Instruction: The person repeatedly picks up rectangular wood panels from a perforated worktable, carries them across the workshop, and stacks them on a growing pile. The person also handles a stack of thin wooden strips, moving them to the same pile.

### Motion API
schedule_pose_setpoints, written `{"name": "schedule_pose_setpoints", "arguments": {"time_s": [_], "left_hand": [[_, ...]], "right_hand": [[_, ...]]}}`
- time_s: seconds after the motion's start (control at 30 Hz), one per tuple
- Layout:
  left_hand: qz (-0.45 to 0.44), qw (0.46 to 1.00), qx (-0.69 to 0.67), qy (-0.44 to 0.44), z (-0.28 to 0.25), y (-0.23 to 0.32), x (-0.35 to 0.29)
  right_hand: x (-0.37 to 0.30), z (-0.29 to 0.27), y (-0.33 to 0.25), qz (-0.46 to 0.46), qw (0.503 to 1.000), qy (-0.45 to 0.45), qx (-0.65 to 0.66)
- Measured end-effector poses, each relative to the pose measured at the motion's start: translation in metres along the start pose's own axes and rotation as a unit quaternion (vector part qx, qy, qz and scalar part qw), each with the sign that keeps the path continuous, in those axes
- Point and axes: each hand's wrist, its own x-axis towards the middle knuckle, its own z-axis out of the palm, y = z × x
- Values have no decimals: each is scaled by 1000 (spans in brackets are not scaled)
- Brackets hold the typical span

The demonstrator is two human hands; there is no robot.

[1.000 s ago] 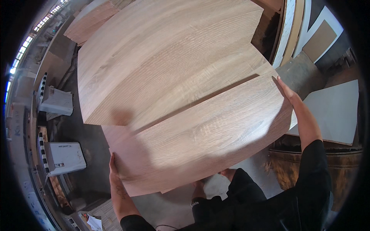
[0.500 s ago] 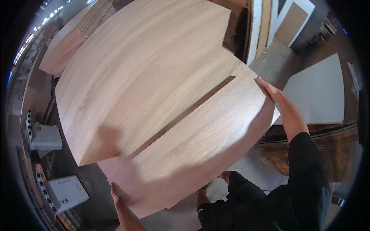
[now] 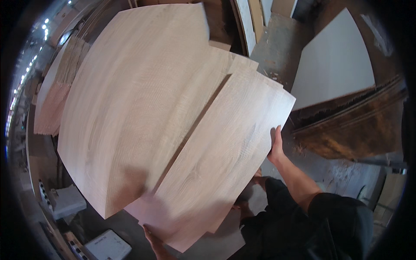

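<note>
A narrow wood-grain board (image 3: 216, 160) lies slantwise over much larger wood-grain panels (image 3: 134, 95), with a dark gap along its far long edge. My left hand (image 3: 151, 239) grips the board's lower left end; most of its fingers are hidden below. My right hand (image 3: 276, 149) holds the near long edge towards the right end, thumb up along the rim and the other fingers mostly out of sight. Corners of other boards stick out from under the narrow one at both ends, so I cannot tell whether I hold one board or several.
At the left stands a stack of cut panels (image 3: 56, 91). Below it are a grey block-like part (image 3: 69, 203) and a white box-like thing (image 3: 108, 247). To the right, a pale panel (image 3: 336, 65) rests on a brown-sided stack (image 3: 351, 134). Upright boards (image 3: 255, 19) lean at the back.
My right hand has shifted from the board's far right corner to its near long edge. The board now slants more steeply in view, and the surroundings have shifted as my head moved.
</note>
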Motion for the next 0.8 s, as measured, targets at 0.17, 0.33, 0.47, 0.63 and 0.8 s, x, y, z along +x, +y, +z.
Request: {"name": "schedule_pose_setpoints", "arguments": {"time_s": [0.17, 0.33, 0.47, 0.63, 0.8], "left_hand": [[-133, 986, -87, -55, 3, 18, 0], [-159, 985, -55, -33, 23, 34, -1], [-152, 985, -29, -70, 56, 47, 12], [-151, 979, -85, -107, 79, 57, 25], [-117, 984, -93, -99, 93, 59, 32]], "right_hand": [[-3, 30, -11, -31, 999, 13, 0], [16, 74, -34, -42, 998, -3, -40], [28, 114, -60, -46, 995, 10, -93], [60, 151, -83, -10, 996, -56, -72], [79, 175, -87, -16, 995, -81, -50]]}}
